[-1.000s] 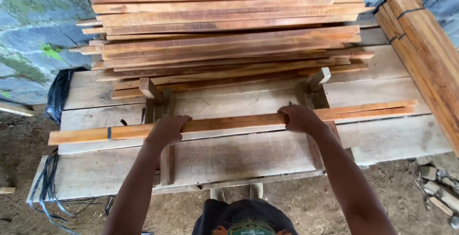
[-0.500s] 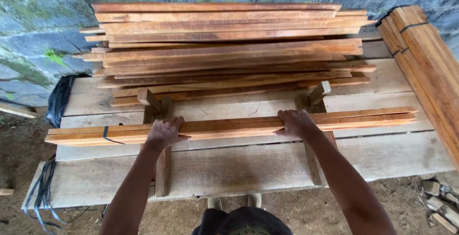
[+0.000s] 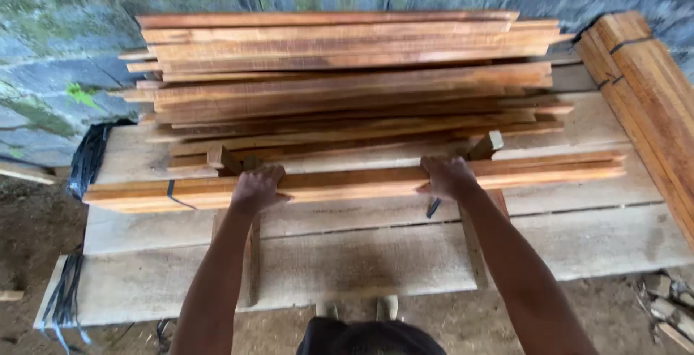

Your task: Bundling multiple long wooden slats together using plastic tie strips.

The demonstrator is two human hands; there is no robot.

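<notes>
— Left hand (image 3: 256, 189)? Right hand (image 3: 447, 176)?
— Both clenched over the bundle of reddish slats (image 3: 347, 181).
— Bundle's position?
— Lying crosswise on the pale plank table (image 3: 578, 246), just in front of the stacked boards (image 3: 347, 73).

Surroundings: timber store against a mossy stone wall (image 3: 50, 58).
Loose stack of reddish planks (image 3: 347, 73) lies on the pale plank table (image 3: 361, 268); banded plank bundle (image 3: 650, 102) at right; black straps (image 3: 83, 163) hang left; dirt floor (image 3: 22, 254) below.
</notes>
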